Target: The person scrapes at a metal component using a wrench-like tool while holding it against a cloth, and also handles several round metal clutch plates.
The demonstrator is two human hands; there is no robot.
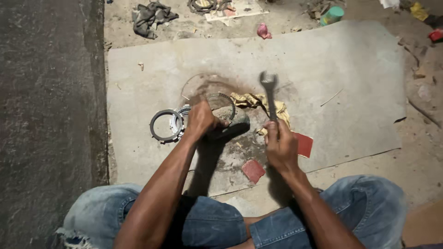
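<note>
My left hand (201, 121) grips a toothed metal ring (222, 102) held upright against a grey stone (229, 121) on a grey floor sheet (350, 69). My right hand (280, 146) holds a steel open-ended wrench (269, 94) by its handle, with the jaw raised and pointing away from me. A dirty yellow rag (251, 100) lies behind the stone. A dark flat ring (165, 124) and a bright toothed ring (178, 121) lie just left of my left hand.
Two red sandpaper pieces (253, 170) (304, 144) lie near my right hand. My jean-clad knees (369, 207) frame the near edge. Further off are a grey cloth (150, 17), a pink scrap (263, 31), a teal cup (332, 14) and more rings (203, 5). Dark pavement (46, 115) runs along the left.
</note>
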